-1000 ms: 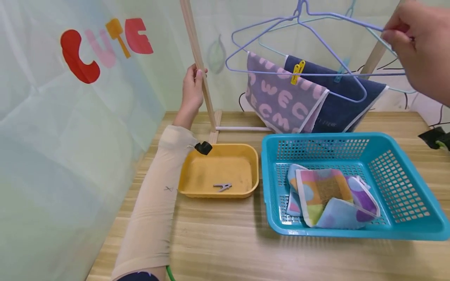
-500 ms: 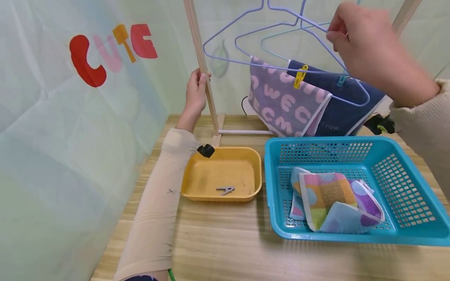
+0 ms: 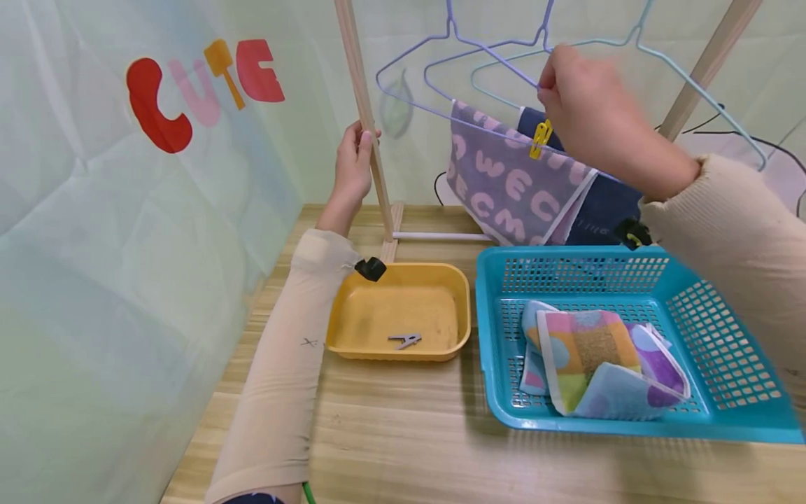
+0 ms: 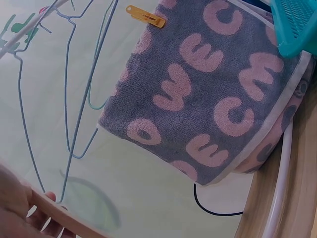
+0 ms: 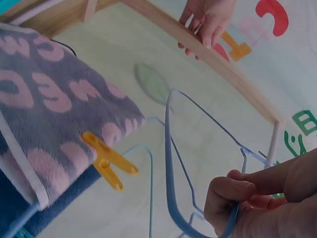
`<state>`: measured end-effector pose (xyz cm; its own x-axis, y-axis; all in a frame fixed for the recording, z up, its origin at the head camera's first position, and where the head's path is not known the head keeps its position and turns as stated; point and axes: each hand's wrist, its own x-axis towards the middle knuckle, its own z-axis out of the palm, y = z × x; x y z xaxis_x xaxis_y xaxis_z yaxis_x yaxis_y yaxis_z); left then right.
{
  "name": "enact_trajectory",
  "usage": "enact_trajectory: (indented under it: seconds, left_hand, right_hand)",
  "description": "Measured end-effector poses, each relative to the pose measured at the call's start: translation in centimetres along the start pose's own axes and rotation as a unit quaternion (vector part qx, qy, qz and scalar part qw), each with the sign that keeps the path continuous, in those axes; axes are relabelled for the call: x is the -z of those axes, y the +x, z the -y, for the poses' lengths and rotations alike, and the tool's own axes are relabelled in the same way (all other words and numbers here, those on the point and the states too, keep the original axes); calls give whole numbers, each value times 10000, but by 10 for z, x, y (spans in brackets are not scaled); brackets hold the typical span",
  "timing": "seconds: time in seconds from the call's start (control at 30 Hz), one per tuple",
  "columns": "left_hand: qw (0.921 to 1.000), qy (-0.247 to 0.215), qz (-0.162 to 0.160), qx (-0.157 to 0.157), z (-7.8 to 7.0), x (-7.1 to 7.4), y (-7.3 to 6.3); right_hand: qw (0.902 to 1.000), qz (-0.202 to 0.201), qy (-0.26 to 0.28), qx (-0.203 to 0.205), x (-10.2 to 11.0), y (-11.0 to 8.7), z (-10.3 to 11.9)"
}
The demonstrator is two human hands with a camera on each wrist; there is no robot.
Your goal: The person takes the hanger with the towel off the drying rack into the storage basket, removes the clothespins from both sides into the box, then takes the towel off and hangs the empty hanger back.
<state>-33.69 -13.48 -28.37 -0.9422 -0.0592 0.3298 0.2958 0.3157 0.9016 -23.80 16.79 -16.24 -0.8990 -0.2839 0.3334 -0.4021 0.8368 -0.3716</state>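
Observation:
My left hand [image 3: 351, 168] grips the upright wooden post [image 3: 359, 84] of the drying rack. With its thumb and fingers, my right hand [image 3: 598, 115] pinches one sloping side of a bare purple clothes hanger [image 5: 169, 148]. The hanger's hook is close to the white rod [image 5: 274, 144] in the right wrist view; I cannot tell whether it rests on it. Behind the bare hanger, a grey-and-pink lettered towel [image 3: 504, 168] hangs on another purple hanger, fastened by a yellow clothespin [image 3: 540, 140]. Farther back, a navy towel [image 3: 604, 217] hangs on a mint hanger [image 3: 699, 91], partly hidden by my right hand.
A turquoise basket [image 3: 488, 336] on the table holds a crumpled colourful towel [image 3: 592, 357]. To its left, a yellow tray [image 3: 403, 301] contains a grey clothespin [image 3: 405, 341]. The rack's second post [image 3: 711, 63] stands at right. A letter-decorated sheet [image 3: 94, 245] lines the left side.
My right hand has moved left and down from the upper right, with the bare purple hanger coming into view in its fingers. The left hand stays on the post.

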Motion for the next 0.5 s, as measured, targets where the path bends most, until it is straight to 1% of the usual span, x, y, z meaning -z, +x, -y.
enact_trajectory:
  seconds: [0.13, 0.27, 0.5]
  left_hand:
    - [10000, -67, 16, 7, -1, -1, 0]
    - [9999, -158, 45, 3, -2, -3, 0]
    - [9997, -228, 51, -30, -4, -5, 0]
  right_hand:
    - [9997, 99, 124, 162, -9, 0, 4]
    - [9994, 93, 305, 157, -14, 0, 8]
    - [9983, 177, 523, 186, -15, 1, 11]
